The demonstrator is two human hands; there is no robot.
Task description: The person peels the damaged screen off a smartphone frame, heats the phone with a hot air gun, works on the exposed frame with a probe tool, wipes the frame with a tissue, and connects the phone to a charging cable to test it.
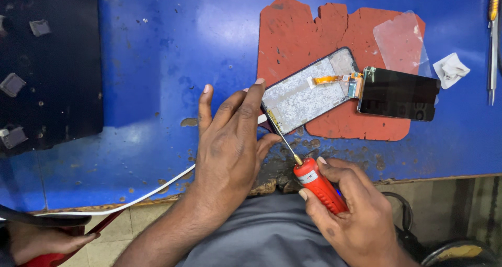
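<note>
I see the left hand (230,141) at centre frame, fingers spread flat, fingertips pressing the near corner of the opened phone frame (308,92) on the red mat (298,31); the right hand (355,214), lower right, is clamped around a red-handled screwdriver (318,182), tip at the frame's lower edge; the detached black screen (400,94) lies just right, joined by an orange flex cable (327,80).

I'm seeing a ribbed red plastic screwdriver handle (320,185) with a thin bare-metal shaft. The phone frame (308,91) looks dull, scuffed grey metal inside. The detached screen (399,94) is glossy black glass. The red mat (298,37) is matt, ragged-edged; the blue surface (157,52) is chipped and stained.
</note>
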